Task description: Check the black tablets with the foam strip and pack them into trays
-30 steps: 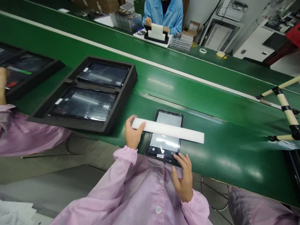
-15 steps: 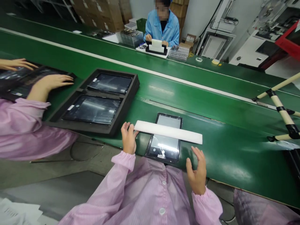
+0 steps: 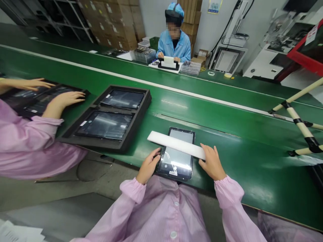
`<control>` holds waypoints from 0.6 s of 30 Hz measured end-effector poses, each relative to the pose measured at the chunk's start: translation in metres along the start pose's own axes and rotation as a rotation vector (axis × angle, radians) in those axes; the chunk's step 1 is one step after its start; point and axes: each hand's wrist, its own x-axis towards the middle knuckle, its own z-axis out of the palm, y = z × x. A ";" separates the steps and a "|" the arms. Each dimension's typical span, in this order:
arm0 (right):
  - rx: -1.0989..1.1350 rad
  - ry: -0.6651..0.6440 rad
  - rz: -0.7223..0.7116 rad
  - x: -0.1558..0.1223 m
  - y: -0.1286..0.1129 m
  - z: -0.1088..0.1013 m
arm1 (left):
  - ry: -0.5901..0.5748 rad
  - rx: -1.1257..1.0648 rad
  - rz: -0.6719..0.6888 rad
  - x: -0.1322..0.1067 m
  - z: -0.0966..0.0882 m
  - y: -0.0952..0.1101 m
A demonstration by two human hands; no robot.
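Note:
A tablet [image 3: 176,162] with a pale lit screen lies on the green bench in front of me. Across its middle rests a white foam strip [image 3: 176,143], slanting down to the right. My right hand [image 3: 212,162] grips the strip's right end between thumb and fingers. By the tablet's lower left edge is my left hand [image 3: 148,165], its thumb and fingers a little apart; whether the fingertips touch the edge I cannot tell.
To my left, a black foam tray [image 3: 94,143] holds two dark tablets. Farther left, a co-worker's hands [image 3: 64,101] are over another tray. A person in blue [image 3: 174,43] sits across the bench. A beige pipe frame [image 3: 302,126] stands at right.
My left hand has left the strip's left end and moved down to the tablet's edge. My right hand has moved up and taken the strip's right end. The strip has tilted more.

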 end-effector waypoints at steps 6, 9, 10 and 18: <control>0.396 0.126 0.286 -0.039 -0.015 -0.006 | -0.055 0.023 0.030 0.006 0.004 0.006; 0.844 0.103 0.514 -0.053 -0.035 0.006 | -0.051 0.055 0.034 0.010 0.003 0.011; 0.988 0.089 0.566 -0.057 -0.044 0.011 | -0.046 0.075 0.036 0.011 0.003 0.013; 1.093 0.297 0.737 -0.100 -0.097 0.023 | -0.116 0.149 -0.084 0.014 0.032 -0.001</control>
